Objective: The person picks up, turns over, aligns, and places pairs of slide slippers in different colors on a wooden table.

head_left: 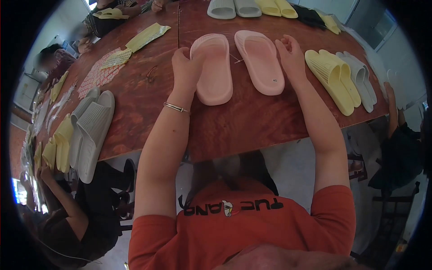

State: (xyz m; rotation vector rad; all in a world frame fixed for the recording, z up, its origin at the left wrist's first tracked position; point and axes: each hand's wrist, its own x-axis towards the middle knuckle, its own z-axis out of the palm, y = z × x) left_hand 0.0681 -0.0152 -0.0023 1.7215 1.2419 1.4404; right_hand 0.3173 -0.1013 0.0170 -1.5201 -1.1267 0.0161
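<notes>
Two pink slippers lie side by side on the table, soles down and toes pointing away from me. My left hand (188,69) is at the outer edge of the left pink slipper (214,83), its fingers reaching over the side and partly hidden against it. Beside the outer edge of the right pink slipper (265,76) is my right hand (291,56), fingers loosely bent and apart. This slipper has a small size sticker on its heel. A thin clear string (236,59) shows between the two slippers.
Yellow slippers (335,81) and grey slippers (360,78) stand to the right. Another grey pair (94,130) is at the left edge. More slippers (234,9) line the far side. Printed wrappers (105,72) lie at left. Other people sit around the wooden table (252,128).
</notes>
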